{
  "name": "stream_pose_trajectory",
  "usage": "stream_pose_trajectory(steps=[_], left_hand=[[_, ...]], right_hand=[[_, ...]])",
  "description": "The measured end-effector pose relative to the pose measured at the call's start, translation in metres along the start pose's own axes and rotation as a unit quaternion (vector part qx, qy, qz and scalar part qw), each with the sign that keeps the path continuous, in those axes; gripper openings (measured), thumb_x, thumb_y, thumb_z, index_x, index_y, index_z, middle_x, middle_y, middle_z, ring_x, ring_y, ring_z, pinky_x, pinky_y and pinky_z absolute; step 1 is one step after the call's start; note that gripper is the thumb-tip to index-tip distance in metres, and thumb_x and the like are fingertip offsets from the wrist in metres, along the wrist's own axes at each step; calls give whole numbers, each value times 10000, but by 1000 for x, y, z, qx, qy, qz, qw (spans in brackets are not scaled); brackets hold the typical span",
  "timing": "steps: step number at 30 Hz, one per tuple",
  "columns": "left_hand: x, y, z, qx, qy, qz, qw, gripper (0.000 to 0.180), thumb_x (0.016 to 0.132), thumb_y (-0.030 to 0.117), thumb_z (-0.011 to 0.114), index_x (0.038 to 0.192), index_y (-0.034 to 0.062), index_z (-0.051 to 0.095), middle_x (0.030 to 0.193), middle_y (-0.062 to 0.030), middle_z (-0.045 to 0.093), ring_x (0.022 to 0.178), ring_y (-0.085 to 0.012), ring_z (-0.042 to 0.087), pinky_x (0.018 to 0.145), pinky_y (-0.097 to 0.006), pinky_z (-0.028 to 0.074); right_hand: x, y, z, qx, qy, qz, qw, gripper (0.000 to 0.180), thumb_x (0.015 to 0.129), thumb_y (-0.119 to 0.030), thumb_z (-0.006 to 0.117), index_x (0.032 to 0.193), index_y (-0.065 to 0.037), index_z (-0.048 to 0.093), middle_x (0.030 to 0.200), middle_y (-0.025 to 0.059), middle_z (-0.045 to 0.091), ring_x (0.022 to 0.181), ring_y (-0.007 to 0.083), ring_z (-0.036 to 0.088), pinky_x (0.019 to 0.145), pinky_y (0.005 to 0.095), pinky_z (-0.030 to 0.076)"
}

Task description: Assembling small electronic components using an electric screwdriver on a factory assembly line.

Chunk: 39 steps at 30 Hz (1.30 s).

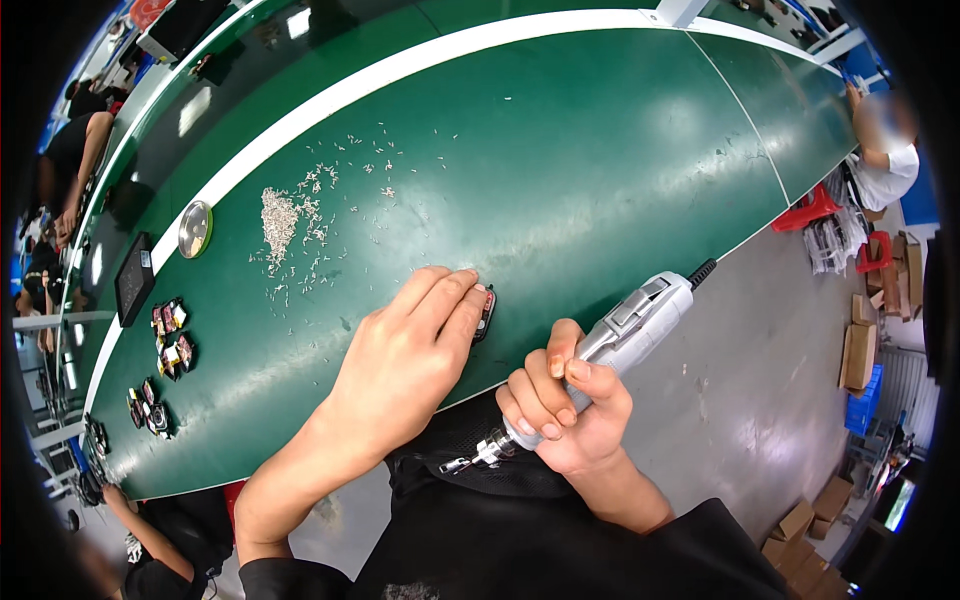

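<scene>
My right hand (pixel 575 405) is wrapped round a grey electric screwdriver (pixel 640 318), held in the air beside the table's near edge. Its bit points down and left toward my body, and a black cable leaves the other end. On the green table (pixel 600 150), my left hand (pixel 405 345) lies palm down with the fingers together over a small dark device with a red mark (pixel 485 312). Only the device's right side shows; the rest is under my fingers. Beyond that hand is a heap of small silvery screws (pixel 280 225), with many more scattered round it.
A round shallow dish (pixel 195 230) and a black box-shaped unit (pixel 134 279) stand at the left by the white strip. Several small dark assemblies (pixel 170 340) lie nearer. People sit at the left and a person (pixel 885 165) at the far right. Cardboard boxes (pixel 860 345) stand on the floor.
</scene>
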<state>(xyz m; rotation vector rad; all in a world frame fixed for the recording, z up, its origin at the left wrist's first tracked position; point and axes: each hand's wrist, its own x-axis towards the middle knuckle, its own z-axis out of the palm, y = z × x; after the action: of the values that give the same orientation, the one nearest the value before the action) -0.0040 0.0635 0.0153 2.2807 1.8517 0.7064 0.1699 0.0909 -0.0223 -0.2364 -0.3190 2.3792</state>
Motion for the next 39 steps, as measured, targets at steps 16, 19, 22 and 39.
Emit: stream_pose_trajectory(steps=[16,19,22,39], left_hand=[[-17,9,20,89,47,148,984,327,599,32,615,875,-141,640,940,-253,636,886,-312,629,729,-330,562],[-21,15,19,86,29,115,989,342,605,37,615,892,-147,639,962,-258,634,899,-316,626,749,-335,558],[-24,15,21,92,6,96,991,365,616,45,616,920,-154,636,998,-270,630,926,-324,622,781,-340,551],[-35,17,23,126,-12,101,987,352,681,38,595,974,-146,655,1086,-276,626,1018,-341,619,877,-346,533]], right_hand=[[-10,20,-1,-36,123,13,992,43,915,-96,497,914,-58,477,561,23,432,490,144,455,510,297,393],[-9,16,-1,-53,106,27,993,45,912,-90,492,914,-48,478,549,25,427,461,142,436,487,295,382],[-6,-3,2,-94,53,21,994,60,907,-92,493,922,-35,478,537,27,426,425,135,408,465,291,371],[58,-65,18,-328,-121,-128,928,215,994,-278,422,912,-85,471,552,-23,417,469,94,433,536,273,384]])
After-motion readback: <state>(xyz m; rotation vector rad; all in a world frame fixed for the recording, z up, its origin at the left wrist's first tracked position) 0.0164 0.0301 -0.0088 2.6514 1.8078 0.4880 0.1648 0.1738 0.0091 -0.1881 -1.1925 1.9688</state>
